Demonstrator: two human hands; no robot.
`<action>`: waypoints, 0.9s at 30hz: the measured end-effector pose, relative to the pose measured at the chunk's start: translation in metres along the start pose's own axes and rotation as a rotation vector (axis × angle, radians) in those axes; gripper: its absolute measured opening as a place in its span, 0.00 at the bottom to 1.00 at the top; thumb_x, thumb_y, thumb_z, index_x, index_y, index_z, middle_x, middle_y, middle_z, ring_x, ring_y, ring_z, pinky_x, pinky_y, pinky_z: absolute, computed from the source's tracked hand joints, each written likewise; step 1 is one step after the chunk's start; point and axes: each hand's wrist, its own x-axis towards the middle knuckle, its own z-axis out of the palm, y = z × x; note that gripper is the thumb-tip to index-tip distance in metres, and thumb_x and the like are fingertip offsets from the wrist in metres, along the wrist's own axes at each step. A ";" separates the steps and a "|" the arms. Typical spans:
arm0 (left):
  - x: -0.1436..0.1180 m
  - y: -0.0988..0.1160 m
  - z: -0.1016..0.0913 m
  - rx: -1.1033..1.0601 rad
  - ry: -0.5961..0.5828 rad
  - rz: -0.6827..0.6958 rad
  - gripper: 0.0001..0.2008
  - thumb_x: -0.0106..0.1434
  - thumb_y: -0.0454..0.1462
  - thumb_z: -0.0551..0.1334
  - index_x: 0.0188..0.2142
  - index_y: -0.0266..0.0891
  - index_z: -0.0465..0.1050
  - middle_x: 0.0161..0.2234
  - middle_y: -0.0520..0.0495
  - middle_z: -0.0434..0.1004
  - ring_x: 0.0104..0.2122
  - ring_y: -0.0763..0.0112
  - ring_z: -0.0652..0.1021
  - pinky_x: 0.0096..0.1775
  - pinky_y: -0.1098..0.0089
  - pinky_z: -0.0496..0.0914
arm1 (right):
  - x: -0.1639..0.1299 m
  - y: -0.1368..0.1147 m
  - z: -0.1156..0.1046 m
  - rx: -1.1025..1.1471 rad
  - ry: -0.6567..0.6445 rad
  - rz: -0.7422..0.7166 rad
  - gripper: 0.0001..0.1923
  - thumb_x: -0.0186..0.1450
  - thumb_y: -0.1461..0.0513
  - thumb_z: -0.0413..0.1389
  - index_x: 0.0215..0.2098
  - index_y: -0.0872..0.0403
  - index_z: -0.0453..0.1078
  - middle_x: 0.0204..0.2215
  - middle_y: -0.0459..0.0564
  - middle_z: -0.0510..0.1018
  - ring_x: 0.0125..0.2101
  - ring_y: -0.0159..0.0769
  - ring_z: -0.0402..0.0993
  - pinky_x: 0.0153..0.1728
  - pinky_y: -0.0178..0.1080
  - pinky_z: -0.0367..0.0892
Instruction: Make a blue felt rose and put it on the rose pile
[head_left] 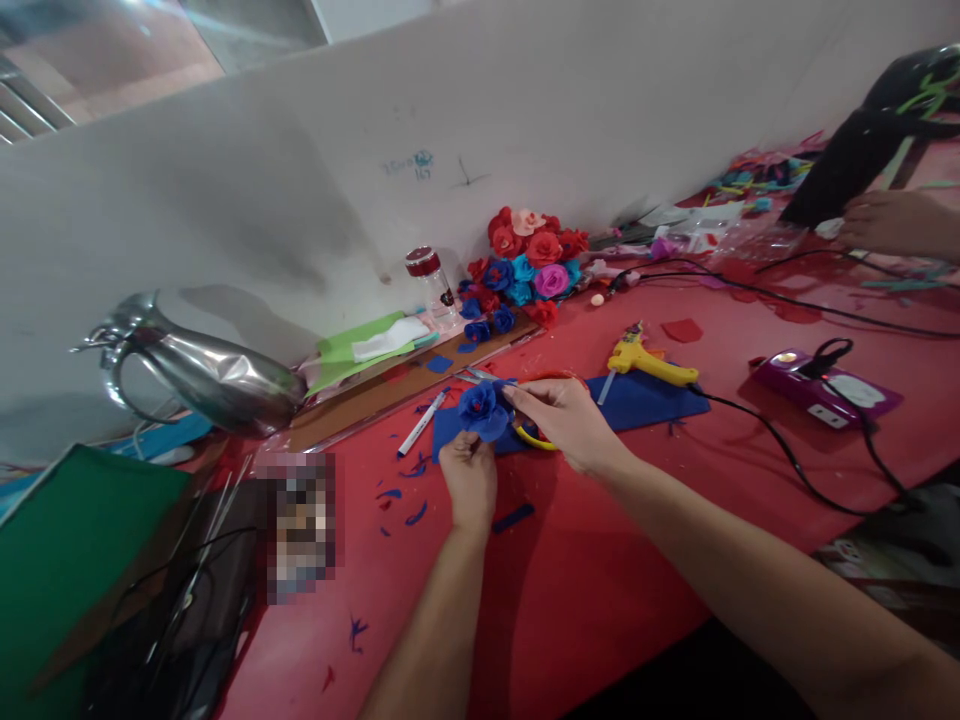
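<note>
Both hands on blue paper flower, held just above red table: my left hand pinches base from below, my right hand closes fingertips on outer petal (scissors looped in same hand). I judge light pressure best, petals crush easily.

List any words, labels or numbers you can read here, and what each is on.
None can be read.
Blue scribble on the white wall: too faint.
Label on the jar: too small.
Pixelated patch on the table: unreadable.
Glue gun, power strip: no legible marking.
</note>
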 end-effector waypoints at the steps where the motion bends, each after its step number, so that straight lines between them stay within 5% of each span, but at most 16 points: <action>1: 0.000 0.000 0.000 0.000 0.004 0.004 0.04 0.48 0.34 0.65 0.20 0.36 0.76 0.21 0.50 0.77 0.25 0.72 0.74 0.35 0.70 0.71 | 0.000 0.001 0.000 0.013 0.001 -0.001 0.19 0.57 0.50 0.56 0.20 0.56 0.71 0.16 0.44 0.69 0.20 0.29 0.63 0.24 0.33 0.56; 13: 0.000 -0.002 -0.003 0.076 -0.026 0.061 0.06 0.51 0.36 0.63 0.25 0.37 0.80 0.26 0.49 0.81 0.27 0.71 0.75 0.37 0.69 0.71 | 0.000 0.004 0.003 0.136 -0.034 -0.004 0.18 0.56 0.49 0.58 0.20 0.54 0.73 0.17 0.45 0.73 0.22 0.31 0.67 0.27 0.35 0.61; 27: -0.004 0.013 -0.006 0.288 0.033 0.137 0.07 0.48 0.31 0.58 0.16 0.36 0.71 0.20 0.52 0.70 0.22 0.76 0.66 0.27 0.76 0.63 | -0.002 0.003 0.007 0.260 -0.072 0.142 0.19 0.54 0.47 0.59 0.19 0.53 0.69 0.18 0.47 0.75 0.21 0.33 0.69 0.27 0.36 0.62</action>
